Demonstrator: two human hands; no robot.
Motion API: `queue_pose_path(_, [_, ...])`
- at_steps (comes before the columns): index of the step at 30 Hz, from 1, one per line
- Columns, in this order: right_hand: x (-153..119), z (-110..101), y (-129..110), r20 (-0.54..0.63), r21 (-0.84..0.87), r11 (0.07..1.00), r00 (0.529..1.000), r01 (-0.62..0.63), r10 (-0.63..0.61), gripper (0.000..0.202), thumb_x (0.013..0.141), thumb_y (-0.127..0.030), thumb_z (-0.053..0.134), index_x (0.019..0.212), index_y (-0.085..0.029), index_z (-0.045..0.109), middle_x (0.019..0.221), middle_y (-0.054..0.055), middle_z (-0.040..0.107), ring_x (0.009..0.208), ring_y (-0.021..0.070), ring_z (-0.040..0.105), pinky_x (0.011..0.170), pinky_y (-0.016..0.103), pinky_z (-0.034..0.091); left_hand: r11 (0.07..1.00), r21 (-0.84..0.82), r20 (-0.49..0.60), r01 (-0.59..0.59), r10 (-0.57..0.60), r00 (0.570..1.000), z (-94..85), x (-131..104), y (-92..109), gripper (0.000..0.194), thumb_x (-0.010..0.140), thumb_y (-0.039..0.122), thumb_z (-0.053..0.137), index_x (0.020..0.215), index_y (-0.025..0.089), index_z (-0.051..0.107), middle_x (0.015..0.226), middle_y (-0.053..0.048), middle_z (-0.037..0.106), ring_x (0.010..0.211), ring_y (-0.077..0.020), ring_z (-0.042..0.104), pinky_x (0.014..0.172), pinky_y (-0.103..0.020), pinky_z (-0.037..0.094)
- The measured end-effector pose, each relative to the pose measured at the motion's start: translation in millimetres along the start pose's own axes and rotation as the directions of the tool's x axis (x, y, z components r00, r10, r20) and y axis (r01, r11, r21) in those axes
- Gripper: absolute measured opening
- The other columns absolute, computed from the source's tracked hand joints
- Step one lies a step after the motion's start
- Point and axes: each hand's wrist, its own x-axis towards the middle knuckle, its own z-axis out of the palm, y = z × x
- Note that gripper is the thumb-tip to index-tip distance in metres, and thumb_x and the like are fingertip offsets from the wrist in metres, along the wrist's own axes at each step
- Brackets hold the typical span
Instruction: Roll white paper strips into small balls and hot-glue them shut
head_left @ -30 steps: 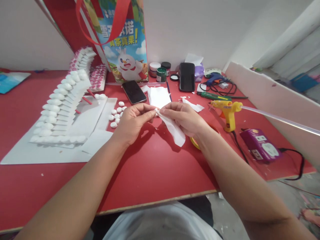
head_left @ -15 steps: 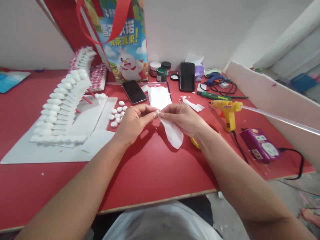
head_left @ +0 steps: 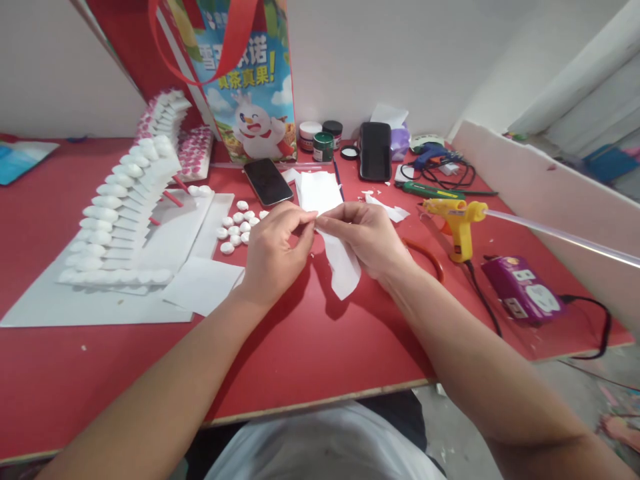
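Observation:
Both hands meet at the middle of the red table, fingertips touching. My right hand (head_left: 373, 237) is closed in a pinch on a strip of thin white paper (head_left: 342, 267), which hangs down toward me. My left hand (head_left: 280, 250) pinches at the paper's upper end; whatever lies between those fingertips is too small and hidden to make out. Just left of my left hand lie several small white rounded pieces (head_left: 235, 230). Behind the hands is a stack of white paper sheets (head_left: 320, 190).
At left, a curved white structure edged with rounded pieces (head_left: 107, 213) stands on white board (head_left: 35, 310). A phone (head_left: 269, 181), paint jars (head_left: 323, 147) and a printed bag (head_left: 255, 100) are behind. To the right are a yellow glue gun (head_left: 460, 227) and purple power socket (head_left: 523, 290).
The fingers of my left hand have shifted at the pinch, the thumb now lower. The hanging paper strip has swung slightly left, and my right hand has turned a little.

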Motion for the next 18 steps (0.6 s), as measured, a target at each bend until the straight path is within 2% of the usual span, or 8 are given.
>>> queue_pose_path(2, [0.1,-1.2,0.1,-0.004,0.008,1.000,1.000,0.005,-0.004,0.021,0.067,-0.029,0.083,0.074,-0.014,0.070,0.069,0.001,0.067,0.062,0.0116,0.057,0.059,0.027,0.041,0.998,0.028,0.013,-0.058,0.058,0.998,0.1,0.2,0.4,0.016,0.097,0.018,0.059,0.094,0.018,0.074,0.088,-0.005,0.076,0.083,-0.0180,0.069,0.079,-0.032,0.055])
queue_pose_path(4, [-0.3,-2.0,-0.9,-0.014,-0.025,0.999,0.999,0.038,-0.038,0.018,0.069,-0.027,0.082,0.074,-0.014,0.071,0.071,0.002,0.068,0.065,0.0123,0.059,0.062,0.027,0.043,1.000,-0.014,0.045,-0.012,0.013,0.999,-1.6,1.5,2.1,0.016,0.097,0.021,0.059,0.094,0.020,0.075,0.092,-0.005,0.076,0.087,-0.0188,0.070,0.082,-0.033,0.055])
queue_pose_path(6, [-1.5,-2.4,-3.0,-0.018,-0.101,0.990,0.995,0.101,-0.103,0.015,0.072,-0.027,0.079,0.073,-0.015,0.071,0.073,0.003,0.070,0.069,0.0132,0.060,0.066,0.028,0.045,0.985,-0.117,0.103,0.126,-0.114,0.988,-4.6,3.4,3.8,0.016,0.097,0.025,0.062,0.094,0.020,0.077,0.094,-0.006,0.076,0.089,-0.0194,0.070,0.086,-0.033,0.055])
queue_pose_path(9, [-3.8,-2.6,-6.0,0.002,-0.280,0.936,0.976,0.211,-0.220,0.014,0.080,-0.027,0.075,0.074,-0.016,0.071,0.075,0.003,0.071,0.069,0.0140,0.059,0.066,0.029,0.045,0.887,-0.284,0.224,0.365,-0.309,0.924,-8.8,5.9,3.7,0.018,0.094,0.034,0.068,0.093,0.021,0.080,0.088,-0.005,0.076,0.084,-0.0194,0.069,0.084,-0.033,0.056])
queue_pose_path(11, [-4.9,-2.4,-6.7,0.020,-0.397,0.877,0.958,0.271,-0.287,0.015,0.084,-0.028,0.072,0.075,-0.016,0.072,0.074,0.003,0.070,0.066,0.0137,0.056,0.063,0.029,0.043,0.828,-0.341,0.266,0.444,-0.368,0.891,-9.9,6.5,1.7,0.020,0.092,0.037,0.071,0.093,0.021,0.081,0.083,-0.004,0.075,0.081,-0.0193,0.067,0.082,-0.034,0.056])
queue_pose_path(13, [-5.8,-1.8,-6.6,0.037,-0.471,0.825,0.941,0.312,-0.335,0.015,0.086,-0.027,0.070,0.076,-0.016,0.072,0.073,0.003,0.069,0.065,0.0134,0.054,0.063,0.029,0.042,0.829,-0.347,0.259,0.440,-0.366,0.894,-9.8,6.3,0.2,0.020,0.091,0.038,0.072,0.093,0.022,0.082,0.083,-0.004,0.074,0.080,-0.0192,0.066,0.081,-0.033,0.055])
queue_pose_path(15, [-6.3,-1.6,-6.8,0.043,-0.483,0.808,0.931,0.337,-0.363,0.015,0.086,-0.027,0.071,0.076,-0.016,0.073,0.075,0.003,0.070,0.067,0.0137,0.055,0.064,0.029,0.042,0.879,-0.293,0.222,0.377,-0.321,0.921,-9.5,5.8,0.3,0.018,0.092,0.037,0.070,0.091,0.023,0.082,0.086,-0.004,0.074,0.081,-0.0192,0.066,0.082,-0.033,0.055])
queue_pose_path(18, [-5.0,-5.0,-8.9,0.036,-0.373,0.883,0.955,0.286,-0.294,0.021,0.086,-0.035,0.074,0.076,-0.017,0.073,0.076,0.004,0.071,0.068,0.0150,0.058,0.063,0.028,0.044,0.945,-0.174,0.162,0.276,-0.249,0.955,-10.4,5.9,2.5,0.018,0.095,0.034,0.066,0.092,0.024,0.081,0.091,-0.005,0.074,0.084,-0.0196,0.065,0.085,-0.033,0.054])
